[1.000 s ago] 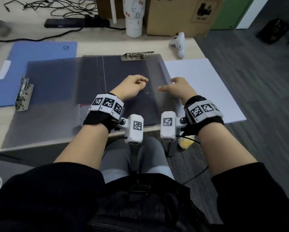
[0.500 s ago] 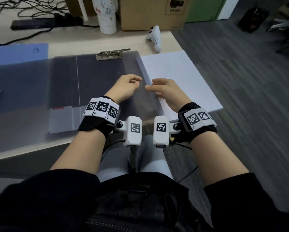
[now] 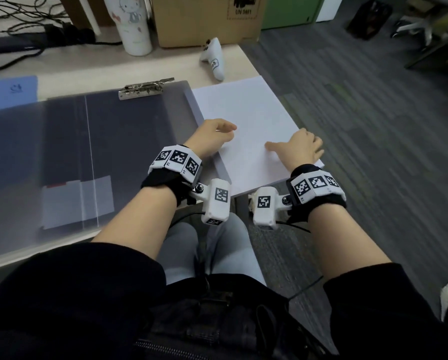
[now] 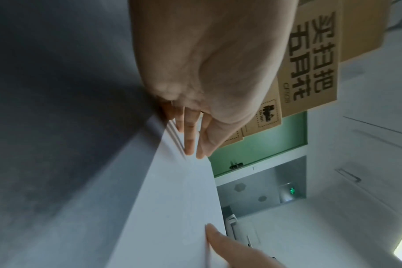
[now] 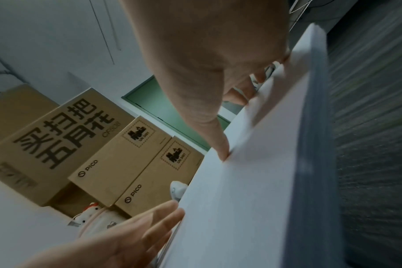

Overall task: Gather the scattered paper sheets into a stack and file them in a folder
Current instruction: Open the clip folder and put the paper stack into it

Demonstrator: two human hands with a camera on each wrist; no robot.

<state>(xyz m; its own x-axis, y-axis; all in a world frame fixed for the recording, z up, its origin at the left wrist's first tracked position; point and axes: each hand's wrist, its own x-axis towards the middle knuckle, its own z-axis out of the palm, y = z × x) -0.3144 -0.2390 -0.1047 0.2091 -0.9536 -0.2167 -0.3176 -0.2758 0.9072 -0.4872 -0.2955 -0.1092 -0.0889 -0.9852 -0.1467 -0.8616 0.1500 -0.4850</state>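
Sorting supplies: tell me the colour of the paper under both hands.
Plain white paper stack, unprinted on top; head view shows it best.

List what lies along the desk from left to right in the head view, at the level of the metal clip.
Blue folder → dark open folder → metal clip → white paper sheets, which overhang the desk's right edge.
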